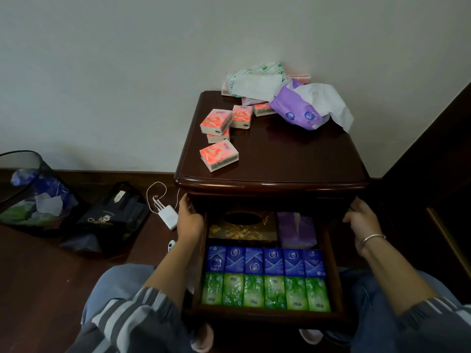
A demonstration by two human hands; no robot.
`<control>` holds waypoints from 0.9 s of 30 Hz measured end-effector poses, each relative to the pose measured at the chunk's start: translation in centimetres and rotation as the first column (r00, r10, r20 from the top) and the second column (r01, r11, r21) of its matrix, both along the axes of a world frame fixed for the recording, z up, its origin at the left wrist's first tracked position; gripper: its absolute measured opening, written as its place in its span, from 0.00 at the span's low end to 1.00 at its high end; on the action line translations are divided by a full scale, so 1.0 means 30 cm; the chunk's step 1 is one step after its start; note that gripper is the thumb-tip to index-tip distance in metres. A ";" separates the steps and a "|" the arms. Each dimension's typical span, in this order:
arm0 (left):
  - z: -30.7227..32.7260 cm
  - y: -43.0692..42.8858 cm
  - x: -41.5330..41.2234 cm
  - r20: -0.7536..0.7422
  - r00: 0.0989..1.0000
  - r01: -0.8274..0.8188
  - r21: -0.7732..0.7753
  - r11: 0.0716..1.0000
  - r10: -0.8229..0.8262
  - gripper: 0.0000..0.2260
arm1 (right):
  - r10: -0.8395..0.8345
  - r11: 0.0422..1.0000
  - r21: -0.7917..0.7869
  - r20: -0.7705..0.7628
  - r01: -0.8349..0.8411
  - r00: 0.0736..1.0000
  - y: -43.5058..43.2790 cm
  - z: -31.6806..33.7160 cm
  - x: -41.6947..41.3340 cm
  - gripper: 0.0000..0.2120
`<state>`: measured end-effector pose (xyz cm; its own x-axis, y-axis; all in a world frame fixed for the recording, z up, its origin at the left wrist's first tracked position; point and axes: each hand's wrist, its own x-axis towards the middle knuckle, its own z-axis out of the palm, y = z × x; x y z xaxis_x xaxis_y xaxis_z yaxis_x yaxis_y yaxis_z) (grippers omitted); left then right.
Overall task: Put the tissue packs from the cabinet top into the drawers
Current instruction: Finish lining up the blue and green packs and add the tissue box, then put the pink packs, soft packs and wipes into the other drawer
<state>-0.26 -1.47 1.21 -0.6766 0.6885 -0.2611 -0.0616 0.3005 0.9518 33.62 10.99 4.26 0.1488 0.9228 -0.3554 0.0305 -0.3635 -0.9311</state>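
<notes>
As I read it, drawer [265, 317]: packed; pink packs [219, 155] may jam.
Left hand [190, 220]: curled on its side, pinch risk.
Right hand [362, 215]: curled likewise.

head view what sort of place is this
Likely a bedroom at home: a dark wooden bedside cabinet against a plain wall, its drawer full of tissue packs, and a waste bin and charger on the wooden floor.

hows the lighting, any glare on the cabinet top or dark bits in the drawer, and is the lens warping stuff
Head view: dim light; the glossy cabinet top shows a bright streak along its front edge; the drawer is shadowed at its back, around the gold tissue box; the wide lens bows the cabinet's edges and the corners darken.
</notes>
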 end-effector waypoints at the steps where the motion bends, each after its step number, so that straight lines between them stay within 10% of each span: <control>1: 0.003 -0.010 -0.016 -0.032 0.999 0.020 -0.025 0.999 -0.021 0.28 | 0.035 0.999 -0.007 0.044 -0.035 0.998 -0.006 0.010 0.018 0.34; 11: 0.207 -0.307 -0.105 0.136 0.949 0.314 -0.332 0.890 -0.284 0.18 | 0.556 0.828 -0.330 0.393 -0.453 0.732 -0.204 0.224 0.236 0.14; 15: 0.288 -0.319 -0.032 -0.408 0.846 0.222 -0.317 0.922 -0.344 0.22 | 0.297 0.897 0.113 0.559 -0.426 0.774 -0.317 0.240 0.147 0.18; 17: 0.325 -0.293 0.076 -0.656 0.696 0.223 -0.188 0.956 -0.291 0.19 | 0.365 0.810 0.114 0.670 -0.576 0.647 -0.362 0.223 0.027 0.18; 20: 0.285 -0.267 0.250 -0.705 0.452 0.330 -0.437 0.837 -0.546 0.18 | 0.430 0.686 -0.083 0.848 -0.723 0.310 -0.405 0.163 -0.113 0.21; 27: 0.249 -0.338 0.317 -0.738 0.444 0.258 -0.438 0.861 -0.508 0.16 | 0.387 0.700 0.006 0.837 -0.714 0.386 -0.468 0.182 -0.102 0.18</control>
<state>9.26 -11.61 8.69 -0.3468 0.9357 0.0641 0.8670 0.2938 0.4025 30.56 -3.04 9.71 -0.3945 0.9166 -0.0641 0.8147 0.3167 -0.4857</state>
